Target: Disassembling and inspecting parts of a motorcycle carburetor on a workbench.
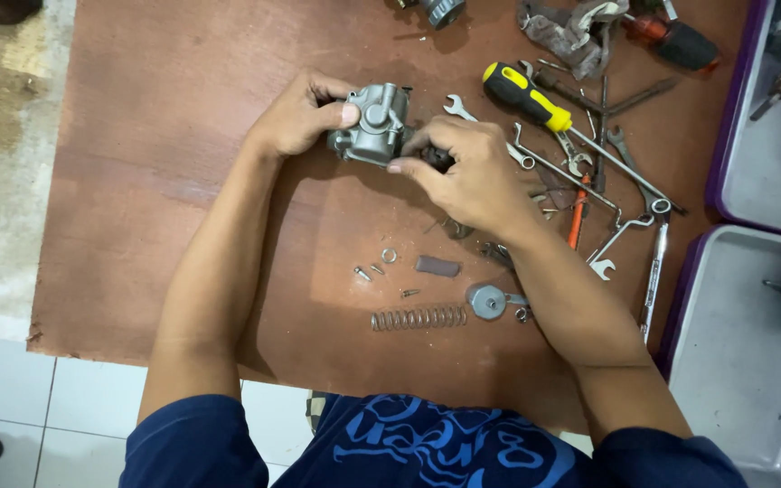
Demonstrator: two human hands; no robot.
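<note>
Together, both hands work on a small grey metal engine part (371, 126) held just above the brown worktop (164, 181), toward its far middle. The left hand (296, 116) is closed around the part's left side, thumb pressed on its near face and fingers wrapped behind it. The right hand (467, 172) is curled at the part's right end, its fingertips pinched on a small dark piece there; what that piece is cannot be made out. The part sits between the two hands, touching both.

Nearer on the worktop, below the hands, lie a coil spring (418, 317), a round grey cap (486, 300), a small dark block (437, 266), a ring (389, 256) and a few tiny screws (362, 273). To the right of the right hand lie a yellow-and-black screwdriver (526, 95) and a scatter of spanners (630, 172). A rag (571, 32) lies at the far edge, and grey trays (734, 352) stand at the right.
</note>
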